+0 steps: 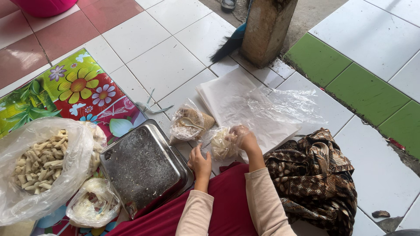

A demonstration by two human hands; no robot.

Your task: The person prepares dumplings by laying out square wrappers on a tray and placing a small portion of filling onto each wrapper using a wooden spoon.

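While the left hand (200, 164) pinches the lower corner of a small clear plastic bag (223, 143) of pale snack pieces, the right hand (245, 139) is pushed inside it, fingers curled around the filling. At nine o'clock sits a metal tray (144, 166). At eleven lies a crumb bag with a spoon (189, 122); at twelve, stacked white paper sheets (232, 96).

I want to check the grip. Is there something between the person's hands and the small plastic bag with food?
Nothing visible stands between. The right hand is already on the small plastic bag, and the left hand touches its lower edge. The metal tray lies to the side, apart.
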